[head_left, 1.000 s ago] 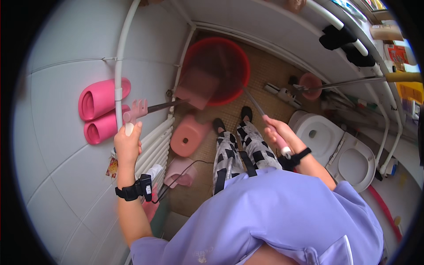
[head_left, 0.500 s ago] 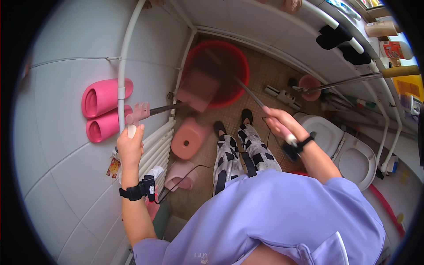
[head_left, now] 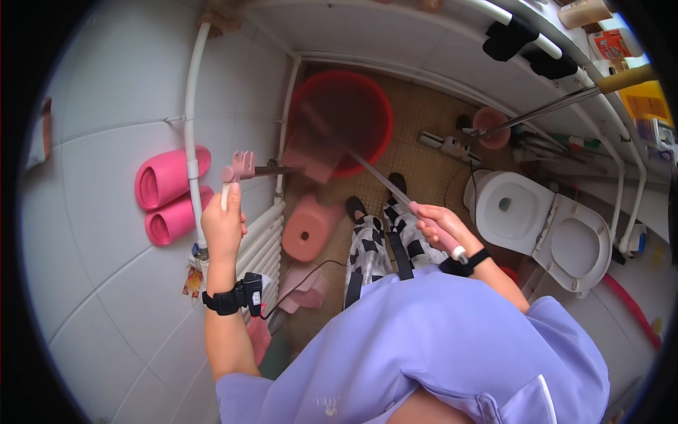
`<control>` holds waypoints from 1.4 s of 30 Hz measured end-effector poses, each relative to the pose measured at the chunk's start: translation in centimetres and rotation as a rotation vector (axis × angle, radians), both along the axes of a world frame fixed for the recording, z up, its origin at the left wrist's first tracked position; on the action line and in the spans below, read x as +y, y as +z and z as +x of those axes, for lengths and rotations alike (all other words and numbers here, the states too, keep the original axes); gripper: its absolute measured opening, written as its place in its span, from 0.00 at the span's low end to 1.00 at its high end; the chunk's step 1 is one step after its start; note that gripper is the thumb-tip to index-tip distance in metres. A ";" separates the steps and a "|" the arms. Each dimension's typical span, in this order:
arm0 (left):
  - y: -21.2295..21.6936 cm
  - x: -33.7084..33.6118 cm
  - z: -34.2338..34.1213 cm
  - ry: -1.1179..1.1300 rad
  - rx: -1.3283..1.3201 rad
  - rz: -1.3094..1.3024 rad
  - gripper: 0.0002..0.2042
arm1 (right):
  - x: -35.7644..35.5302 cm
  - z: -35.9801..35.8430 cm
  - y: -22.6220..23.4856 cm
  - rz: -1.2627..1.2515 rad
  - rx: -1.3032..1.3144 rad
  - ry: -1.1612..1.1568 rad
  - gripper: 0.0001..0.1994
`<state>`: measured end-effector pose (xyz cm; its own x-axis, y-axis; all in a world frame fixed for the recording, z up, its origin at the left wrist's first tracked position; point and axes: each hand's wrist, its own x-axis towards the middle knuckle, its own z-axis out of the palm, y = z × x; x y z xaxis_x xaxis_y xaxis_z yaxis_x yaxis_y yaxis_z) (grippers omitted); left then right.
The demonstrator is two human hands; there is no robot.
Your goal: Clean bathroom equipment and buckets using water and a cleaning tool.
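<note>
Your left hand point(head_left: 222, 226) is closed on the white handle of the pink dustpan point(head_left: 244, 169) held up by the wall pipe point(head_left: 189, 141), your right hand point(head_left: 439, 227) is clamped on the long broom handle point(head_left: 385, 182) angled into the red tub point(head_left: 349, 116); keep the pan level and the strokes short.

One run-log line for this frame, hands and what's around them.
left hand: grips white handle | right hand: grips pink-handled pole, head blurred over red basin | nearby: pink slippers, toilet

white tiled walls point(head_left: 92, 233), tan floor point(head_left: 424, 141)
</note>
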<state>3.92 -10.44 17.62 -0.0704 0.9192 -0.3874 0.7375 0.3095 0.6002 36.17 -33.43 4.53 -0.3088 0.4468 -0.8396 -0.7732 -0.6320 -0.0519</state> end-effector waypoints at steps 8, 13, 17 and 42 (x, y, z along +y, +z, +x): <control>1.6 -1.1 2.5 -0.327 0.162 0.173 0.16 | -0.4 1.9 -0.2 0.024 -0.242 0.056 0.15; -0.2 -4.9 4.6 -0.839 0.302 0.422 0.13 | -2.8 6.2 2.1 -0.023 -0.161 -0.096 0.19; -4.7 -8.9 3.7 -1.157 0.295 0.281 0.13 | -4.2 5.2 2.1 -0.036 -0.137 -0.098 0.21; -24.6 -29.0 -11.4 -1.284 0.823 -0.514 0.14 | 0.7 11.0 11.6 -0.034 -0.452 0.380 0.22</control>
<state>-7.46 -39.43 -6.94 0.2718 0.3226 -0.9067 0.7096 -0.7036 -0.0377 47.15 -32.74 16.13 -0.0506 0.3450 -0.9372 -0.3980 -0.8676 -0.2979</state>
